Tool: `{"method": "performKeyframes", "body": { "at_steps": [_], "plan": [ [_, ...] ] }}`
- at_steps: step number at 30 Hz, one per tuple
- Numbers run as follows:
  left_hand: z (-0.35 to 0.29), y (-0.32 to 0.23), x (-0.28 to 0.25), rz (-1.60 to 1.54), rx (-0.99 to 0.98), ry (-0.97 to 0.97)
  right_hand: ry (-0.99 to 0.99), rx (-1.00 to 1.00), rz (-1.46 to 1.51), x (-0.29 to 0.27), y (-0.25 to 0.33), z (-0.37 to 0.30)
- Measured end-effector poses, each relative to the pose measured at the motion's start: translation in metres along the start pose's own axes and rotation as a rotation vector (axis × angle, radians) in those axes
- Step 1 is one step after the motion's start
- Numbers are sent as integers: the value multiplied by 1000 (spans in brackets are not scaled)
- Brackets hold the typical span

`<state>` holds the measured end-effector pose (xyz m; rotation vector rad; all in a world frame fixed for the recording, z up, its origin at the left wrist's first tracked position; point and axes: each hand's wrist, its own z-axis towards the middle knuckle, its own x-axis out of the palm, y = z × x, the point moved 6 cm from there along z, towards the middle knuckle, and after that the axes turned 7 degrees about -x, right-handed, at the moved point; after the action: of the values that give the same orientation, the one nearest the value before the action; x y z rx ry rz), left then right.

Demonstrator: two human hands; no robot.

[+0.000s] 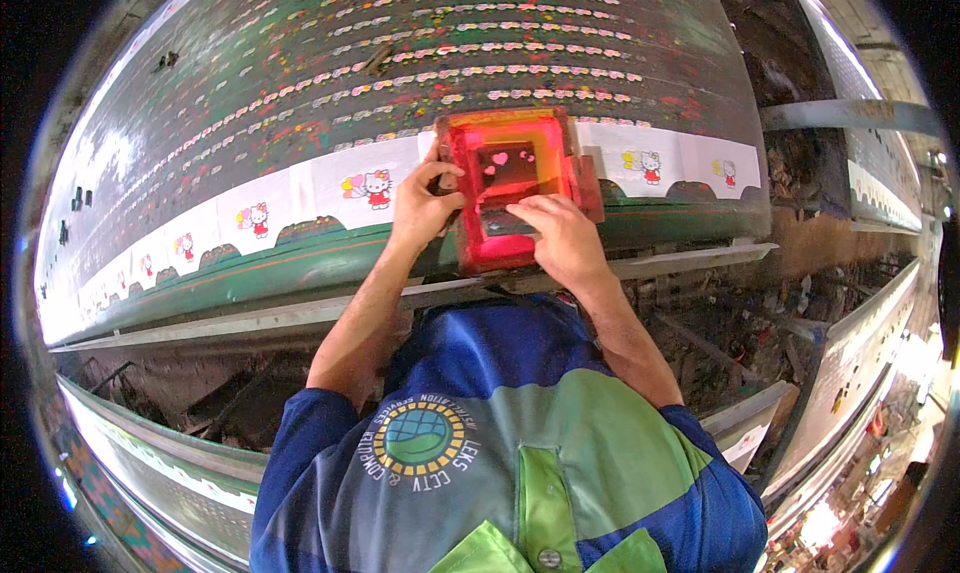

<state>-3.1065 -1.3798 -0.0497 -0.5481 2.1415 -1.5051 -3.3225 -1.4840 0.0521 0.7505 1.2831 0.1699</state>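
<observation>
A small red screen-printing frame (474, 256) lies on the long table, over a white strip (405, 163) printed with cartoon cats and balloons. Heart shapes and a dark patch show through its mesh window (520, 178). My left hand (428, 201) is closed on the frame's left side, its thumb and fingers curled at the rim. Inside the near part of the frame, my right hand (562, 235) grips a dark, flat squeegee (500, 223), with the fingers pressed together on top. The squeegee's lower edge is hard to make out.
The green and dark table (330, 248) carries rows of small printed marks and paint specks. A metal rail (250, 321) runs along its near edge. Parallel tables with white strips stand behind me (160, 463) and at the right (850, 373). A grey bar (850, 116) juts out at the right.
</observation>
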Motion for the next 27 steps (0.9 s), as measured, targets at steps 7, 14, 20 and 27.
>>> {"method": "performKeyframes", "body": {
  "at_steps": [7,14,20,27],
  "plan": [
    [-16,-71,52,287,193,-112,-48,32,58,-47,-39,-27],
    [9,-79,204,173,125,-36,-99,55,16,-130,-147,-84],
    [17,-68,249,123,-43,0,-126,29,16,-140,-186,-107],
    [22,-53,248,8,-46,-8,-123,12,27,-140,-186,-108]
  ]
}}
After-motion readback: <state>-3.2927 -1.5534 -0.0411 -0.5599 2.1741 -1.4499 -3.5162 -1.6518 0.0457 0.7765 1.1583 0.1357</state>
